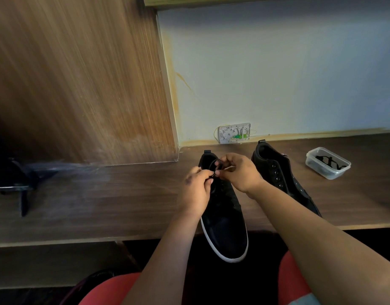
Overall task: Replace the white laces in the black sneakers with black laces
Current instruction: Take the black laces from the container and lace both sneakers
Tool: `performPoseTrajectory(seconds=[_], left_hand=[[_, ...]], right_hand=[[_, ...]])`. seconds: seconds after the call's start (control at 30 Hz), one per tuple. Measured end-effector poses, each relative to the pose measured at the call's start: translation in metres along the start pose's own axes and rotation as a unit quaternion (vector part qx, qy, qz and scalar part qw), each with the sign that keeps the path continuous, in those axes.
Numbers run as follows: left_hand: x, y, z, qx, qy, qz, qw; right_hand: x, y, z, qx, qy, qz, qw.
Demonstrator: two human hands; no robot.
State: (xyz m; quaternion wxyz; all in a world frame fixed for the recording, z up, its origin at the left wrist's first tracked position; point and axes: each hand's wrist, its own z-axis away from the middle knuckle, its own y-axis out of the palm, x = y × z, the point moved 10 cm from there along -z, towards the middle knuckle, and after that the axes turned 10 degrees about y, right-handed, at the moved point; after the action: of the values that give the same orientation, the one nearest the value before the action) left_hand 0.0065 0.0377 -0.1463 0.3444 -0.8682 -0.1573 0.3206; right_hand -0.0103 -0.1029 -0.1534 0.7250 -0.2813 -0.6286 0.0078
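Step in hand: a black lace was judged to be tied off at the top eyelets of the near sneaker; no white lace was seen on it.
Left hand: fingers were curled, and a strand of the lace was pinched between thumb and fingertips at the collar's 9 o'clock side.
Right hand: fingers were bent over the shoe's opening, and a small black loop was pinched at the collar's 12 o'clock.
Near sneaker: it was laid heel away from the person, its white-edged toe hanging past the front edge of the surface.
Second sneaker: it was stood at 3 o'clock of the first, just beside it, its eyelets seemingly bare.
Plastic container: it was set at 3 o'clock of the second sneaker, near it, with a dark lace lying inside.
How it would be done well: the loop should be kept small and held firm while the other strand is drawn round, with both ends pulled evenly so the knot is seated centrally.
Risk: the shoe could be tipped off the edge if the pull were made toward the person.
Remaining: the second sneaker was judged yet to be laced.
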Motion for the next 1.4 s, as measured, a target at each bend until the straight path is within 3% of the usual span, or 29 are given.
performPoseTrajectory(seconds=[0.43, 0.6, 0.73, 0.87, 1.07, 1.23, 1.4], left_hand=[[-0.006, 0.02, 0.005, 0.082, -0.027, 0.011, 0.996], [-0.008, 0.012, 0.005, 0.04, 0.011, -0.011, 0.999], [-0.007, 0.003, 0.004, 0.011, 0.024, -0.003, 1.0], [0.008, 0.009, 0.004, 0.008, 0.003, 0.032, 0.999], [0.017, 0.005, 0.007, 0.01, -0.009, 0.087, 0.996], [0.009, -0.006, 0.005, 0.014, 0.027, 0.03, 0.999], [0.008, -0.004, 0.008, -0.003, 0.02, -0.002, 1.0]], right_hand=[[0.02, 0.004, 0.005, 0.021, -0.077, 0.122, 0.989], [0.018, 0.012, 0.002, 0.052, -0.089, 0.158, 0.982], [0.004, 0.016, -0.002, 0.098, -0.026, 0.058, 0.993], [0.0, 0.02, -0.004, 0.125, -0.015, 0.065, 0.99], [-0.009, 0.018, -0.007, 0.095, 0.021, 0.038, 0.995], [-0.007, 0.012, -0.009, 0.053, -0.001, 0.118, 0.992], [-0.003, 0.021, -0.003, 0.11, -0.021, 0.158, 0.981]])
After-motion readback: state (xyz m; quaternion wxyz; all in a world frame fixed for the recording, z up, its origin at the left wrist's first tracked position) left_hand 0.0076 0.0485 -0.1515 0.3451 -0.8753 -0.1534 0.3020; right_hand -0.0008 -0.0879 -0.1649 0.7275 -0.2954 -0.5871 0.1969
